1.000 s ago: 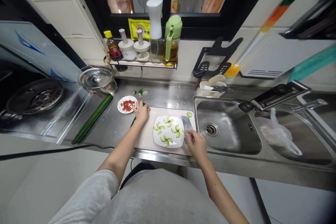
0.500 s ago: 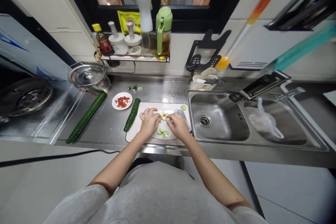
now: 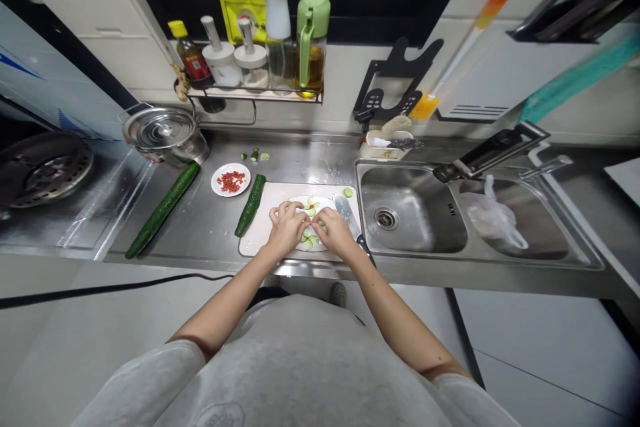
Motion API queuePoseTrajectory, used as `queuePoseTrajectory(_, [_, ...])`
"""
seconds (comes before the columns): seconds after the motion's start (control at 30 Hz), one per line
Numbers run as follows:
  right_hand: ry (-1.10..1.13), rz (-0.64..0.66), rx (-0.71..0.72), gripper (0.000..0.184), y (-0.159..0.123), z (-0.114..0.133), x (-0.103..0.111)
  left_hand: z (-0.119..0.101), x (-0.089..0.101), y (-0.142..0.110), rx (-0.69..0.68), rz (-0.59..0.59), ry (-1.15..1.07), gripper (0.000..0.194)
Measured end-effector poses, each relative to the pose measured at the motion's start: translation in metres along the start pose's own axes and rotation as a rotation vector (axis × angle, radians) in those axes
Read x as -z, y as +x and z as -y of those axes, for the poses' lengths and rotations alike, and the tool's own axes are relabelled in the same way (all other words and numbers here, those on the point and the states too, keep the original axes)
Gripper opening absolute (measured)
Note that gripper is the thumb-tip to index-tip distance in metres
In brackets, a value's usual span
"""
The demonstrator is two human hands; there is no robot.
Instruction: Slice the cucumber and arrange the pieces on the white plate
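Observation:
Both hands are over a white plate (image 3: 325,203) of fanned cucumber slices, which sits on a pale cutting board (image 3: 260,230). My left hand (image 3: 286,227) rests on the plate's left side, fingers curled. My right hand (image 3: 334,232) covers its right side, fingertips pinched near the slices. Whether either holds a slice is hidden. A cleaver (image 3: 347,212) lies on the board just right of the plate. A short cucumber (image 3: 251,205) lies along the board's left edge. A small dish of red bits (image 3: 231,180) stands behind it.
A long cucumber (image 3: 163,209) lies on the steel counter to the left, below a lidded pot (image 3: 163,133). Cucumber ends (image 3: 255,155) sit near the back wall. A double sink (image 3: 415,217) is to the right, with a plastic bag (image 3: 493,217) in the far basin. A bottle rack (image 3: 255,90) hangs behind.
A second ago my left hand was by the red-bit dish and my right held the cleaver. Both came onto the plate; the cleaver now lies on the board.

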State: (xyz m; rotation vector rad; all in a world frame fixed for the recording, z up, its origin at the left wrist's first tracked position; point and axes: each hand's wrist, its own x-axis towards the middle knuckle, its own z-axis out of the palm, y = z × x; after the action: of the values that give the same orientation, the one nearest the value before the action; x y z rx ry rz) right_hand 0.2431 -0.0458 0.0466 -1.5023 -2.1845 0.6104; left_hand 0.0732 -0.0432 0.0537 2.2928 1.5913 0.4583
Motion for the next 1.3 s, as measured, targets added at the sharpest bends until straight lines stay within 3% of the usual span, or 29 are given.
queuePoseTrajectory(0.6, [0.061, 0.007, -0.031, 0.014, -0.015, -0.008, -0.020, 0.002, -0.014, -0.015, -0.005, 0.005, -0.019, 0.017])
queuePoseTrajectory(0.9, [-0.055, 0.167, -0.198, 0.015, -0.014, -0.011, -0.027, 0.009, -0.016, -0.019, 0.191, -0.035, -0.016, 0.019])
queuePoseTrajectory(1.3, [-0.196, 0.277, -0.246, 0.023, -0.013, -0.010, -0.044, 0.009, -0.046, -0.018, 0.243, 0.061, -0.010, 0.013])
